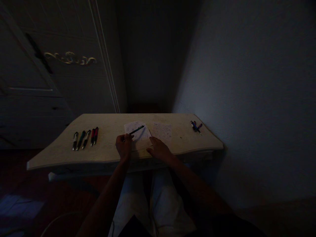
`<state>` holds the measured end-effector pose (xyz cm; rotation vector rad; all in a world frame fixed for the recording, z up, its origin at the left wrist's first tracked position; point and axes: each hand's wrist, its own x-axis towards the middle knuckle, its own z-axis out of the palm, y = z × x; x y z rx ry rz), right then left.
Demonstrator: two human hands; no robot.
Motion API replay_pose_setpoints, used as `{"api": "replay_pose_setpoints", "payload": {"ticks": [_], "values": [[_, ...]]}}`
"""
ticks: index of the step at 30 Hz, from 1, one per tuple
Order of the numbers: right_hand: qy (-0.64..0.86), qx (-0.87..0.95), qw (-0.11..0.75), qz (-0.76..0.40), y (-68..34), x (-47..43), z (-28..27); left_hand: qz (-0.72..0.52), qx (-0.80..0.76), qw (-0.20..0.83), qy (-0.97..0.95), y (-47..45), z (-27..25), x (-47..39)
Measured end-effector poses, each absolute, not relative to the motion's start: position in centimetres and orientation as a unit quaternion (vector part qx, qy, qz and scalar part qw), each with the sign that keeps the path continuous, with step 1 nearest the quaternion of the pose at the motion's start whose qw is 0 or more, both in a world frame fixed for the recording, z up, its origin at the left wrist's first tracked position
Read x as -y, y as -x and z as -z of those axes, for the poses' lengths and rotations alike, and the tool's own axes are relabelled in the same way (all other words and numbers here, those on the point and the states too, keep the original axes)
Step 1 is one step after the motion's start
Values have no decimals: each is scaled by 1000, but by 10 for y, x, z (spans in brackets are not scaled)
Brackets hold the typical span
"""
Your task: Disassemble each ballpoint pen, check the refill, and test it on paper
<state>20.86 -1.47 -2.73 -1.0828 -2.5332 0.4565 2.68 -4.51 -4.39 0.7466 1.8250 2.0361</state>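
Observation:
My left hand (124,147) is closed around a dark pen (136,129), whose far end points up and to the right across a written sheet of paper (138,140) near the table's front edge. At the sheet's lower right side, my right hand (160,150) rests with its thumb apart from the fingers, touching the paper's edge. A second sheet covered in small writing (162,131) lies just beyond the right hand. The light is dim, so the left fingertips are hard to make out.
On the pale table (111,153), several pens (85,139) lie in a row at the left. A small pile of blue and purple pens (196,127) sits at the right end. A wall (247,98) flanks the right side; a panelled cupboard (81,89) stands behind left.

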Motion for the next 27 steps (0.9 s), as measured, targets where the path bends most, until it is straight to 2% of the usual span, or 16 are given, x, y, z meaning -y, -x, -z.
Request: {"api": "replay_pose_setpoints", "payload": {"ticks": [7,10,14,18,23,27], "values": [[444,869,166,-140,-269,-2,31,-731,-609,180,-251,-28,42,46],[417,889,142,-125,-296,2,34,-733,-601,225,-226,-26,38,46],[372,905,174,-114,-325,17,37,-721,-589,302,-203,-18,31,48],[448,826,290,-180,-342,19,35,-716,-565,362,-193,-12,29,48],[519,623,472,-346,-345,1,36,-733,-493,441,-161,-14,28,47],[474,535,525,-462,-336,-5,44,-716,-445,520,-136,-20,23,45]]}}
